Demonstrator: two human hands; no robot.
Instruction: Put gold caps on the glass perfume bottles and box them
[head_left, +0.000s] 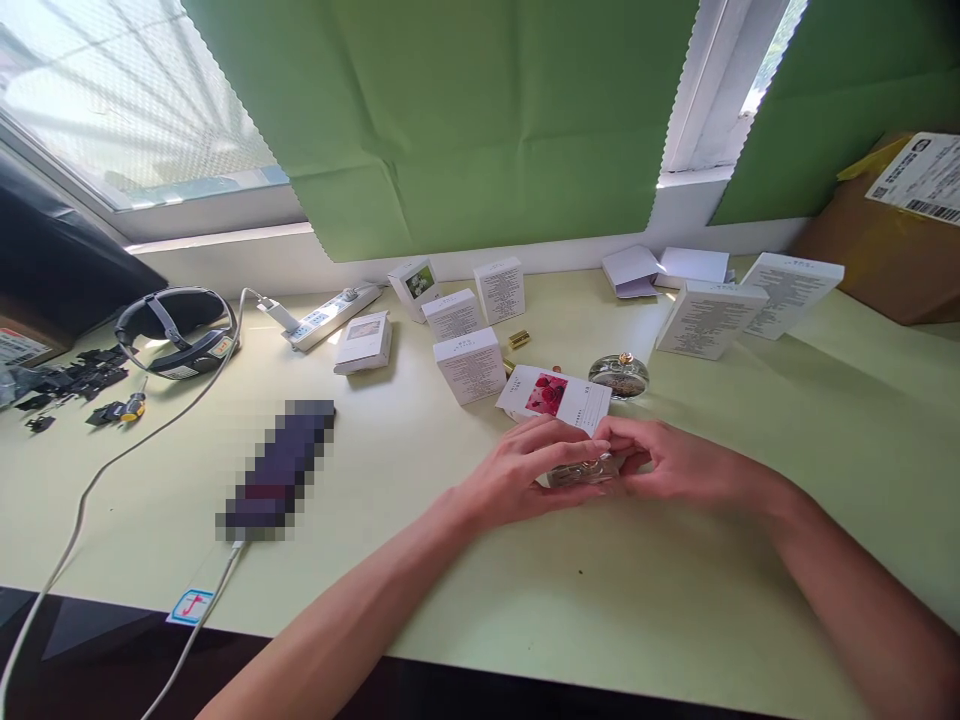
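Note:
A small clear glass bottle [579, 472] lies low over the table between my hands, partly covered by fingers. My left hand [525, 465] curls around it from the left. My right hand [652, 455] is closed at its right end, thumb and forefinger pinched near the top; whether a small part sits in that pinch is hidden. Just beyond my fingers lies a white box [585, 402] with a red rose picture. A second round glass bottle [619, 375] with a gold neck stands behind it. Past the box is a gold cap [518, 340].
Several white printed boxes stand behind, such as one box [470, 367] left and another box [709, 320] right. At left are a pixelated phone [277, 475] on a cable, a power strip [334, 316], a headset [180, 335] and a screwdriver [133, 407]. A cardboard carton [885, 240] sits far right.

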